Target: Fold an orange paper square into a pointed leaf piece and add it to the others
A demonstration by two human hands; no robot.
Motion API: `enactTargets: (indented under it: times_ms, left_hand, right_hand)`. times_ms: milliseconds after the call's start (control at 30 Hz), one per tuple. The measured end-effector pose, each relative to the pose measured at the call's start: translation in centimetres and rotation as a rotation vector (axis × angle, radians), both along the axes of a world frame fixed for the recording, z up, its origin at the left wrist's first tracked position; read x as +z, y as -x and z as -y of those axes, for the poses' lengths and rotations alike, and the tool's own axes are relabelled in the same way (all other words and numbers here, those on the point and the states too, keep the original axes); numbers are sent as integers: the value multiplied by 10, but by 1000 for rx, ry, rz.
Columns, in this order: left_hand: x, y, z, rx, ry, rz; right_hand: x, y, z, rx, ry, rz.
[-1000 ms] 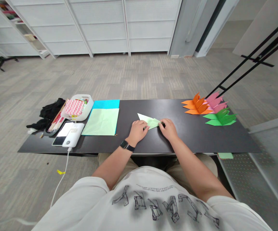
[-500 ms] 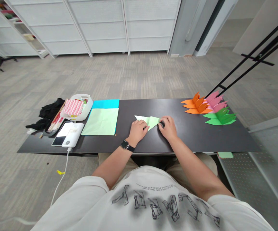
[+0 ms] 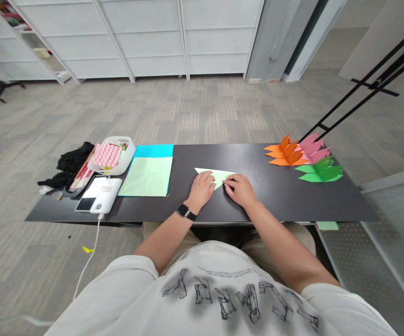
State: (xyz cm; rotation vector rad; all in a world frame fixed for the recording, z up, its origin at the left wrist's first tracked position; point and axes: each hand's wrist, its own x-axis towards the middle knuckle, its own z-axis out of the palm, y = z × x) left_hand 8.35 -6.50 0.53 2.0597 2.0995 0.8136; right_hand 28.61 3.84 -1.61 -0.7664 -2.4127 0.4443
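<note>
The folded pale green paper (image 3: 218, 176) lay as a flat triangle on the black table (image 3: 286, 198), near its middle and toward the front edge, one point aimed left. The left hand (image 3: 202, 188) rested on the triangle's lower left part, fingers stretched forward and pressed down on the sheet, not closed around it. The right hand (image 3: 240, 190) lay just beside it on the triangle's right corner, fingers likewise spread flat on the paper. A dark wristwatch (image 3: 185, 212) sat on the left wrist. Further left lay a pale green sheet (image 3: 147, 177) on top of a cyan sheet (image 3: 154, 150), then a white basket (image 3: 129, 154), a white power bank (image 3: 106, 196) and a black cloth (image 3: 70, 163). At the table's far right stood three folded paper pieces, touching: orange (image 3: 284, 151), pink (image 3: 314, 147) and green (image 3: 321, 171)
</note>
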Motion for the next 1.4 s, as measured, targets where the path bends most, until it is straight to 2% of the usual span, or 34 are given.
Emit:
enactTargets:
  times_ms: [167,500,667,1000,1200,1400]
  left_hand:
    - [-5,3,-2,-88,10,-6]
    - [-4,3,1,-118,62,-51]
    - [-5,4,1,-110,69,-68]
    - [-6,9,0,-136,94,-84]
    - [-7,9,-1,-133,101,-121]
    - [-7,8,0,-145,82,-128]
  right_hand:
    - [-2,1,-1,3,-3,6]
    - [0,-1,0,41,-21,32]
    - [1,-2,13,135,-27,98]
    - [12,4,39,159,-56,193]
    - [17,1,34,158,-43,221]
    - [14,-11,15,106,-24,214]
